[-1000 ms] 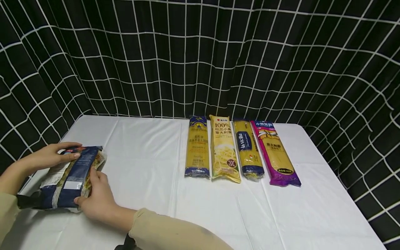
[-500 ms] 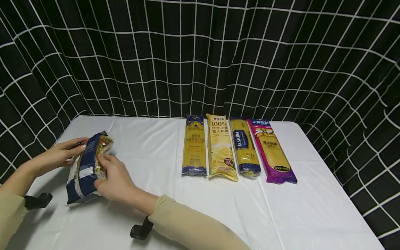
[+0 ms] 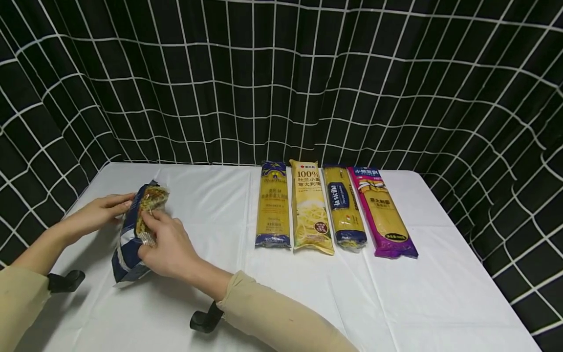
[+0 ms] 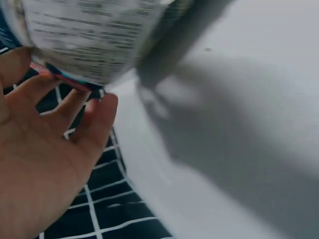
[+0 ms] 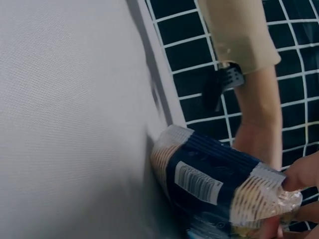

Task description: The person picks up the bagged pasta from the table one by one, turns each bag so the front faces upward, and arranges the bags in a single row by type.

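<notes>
A dark-blue pasta bag (image 3: 127, 247) with clear windows is tilted up on one side over the left part of the table. Its yellow-brown contents show through the clear side. The left hand (image 3: 97, 213) holds its far left side; in the left wrist view the fingers touch the edge by a white text panel (image 4: 89, 42). From the near right, the right hand (image 3: 169, 244) pinches the clear side between thumb and fingers. A barcode label (image 5: 198, 182) faces the right wrist camera. Part of the left hand is hidden behind the bag.
Right of the middle, several pasta packs lie side by side: a gold-and-blue one (image 3: 273, 205), a pale yellow one (image 3: 311, 205), a blue-labelled one (image 3: 344, 208) and a pink-purple one (image 3: 383, 212). Black gridded cloth (image 3: 272, 88) surrounds the white table (image 3: 211, 205).
Both hands have moved the pasta bag rightward and turned it from lying nearly flat to standing tilted on its side. The row of packs has stayed in place.
</notes>
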Demonstrator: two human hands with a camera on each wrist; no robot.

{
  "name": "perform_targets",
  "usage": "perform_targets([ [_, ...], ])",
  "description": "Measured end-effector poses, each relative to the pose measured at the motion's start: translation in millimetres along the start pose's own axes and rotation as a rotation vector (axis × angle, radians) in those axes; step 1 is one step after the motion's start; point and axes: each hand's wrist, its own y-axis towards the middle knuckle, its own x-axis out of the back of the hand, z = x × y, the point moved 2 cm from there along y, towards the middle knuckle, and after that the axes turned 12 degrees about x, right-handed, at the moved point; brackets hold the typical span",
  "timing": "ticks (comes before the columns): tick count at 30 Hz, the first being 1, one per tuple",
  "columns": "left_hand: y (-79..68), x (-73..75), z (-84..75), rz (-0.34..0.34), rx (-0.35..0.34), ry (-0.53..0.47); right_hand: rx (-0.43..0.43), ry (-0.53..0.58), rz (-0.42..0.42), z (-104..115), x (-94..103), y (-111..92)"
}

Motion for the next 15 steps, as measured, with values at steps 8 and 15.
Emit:
perform_targets([
  [8, -8.0, 4.8, -40.2, -0.075, 0.048, 0.084, 0.025, -0.049, -0.01, 1, -9.9, 2],
  [15, -7.2, 1.0, -54.4, -0.101, 0.117, 0.149, 0.029, -0.029, 0.003, -1, -14.8, 3],
])
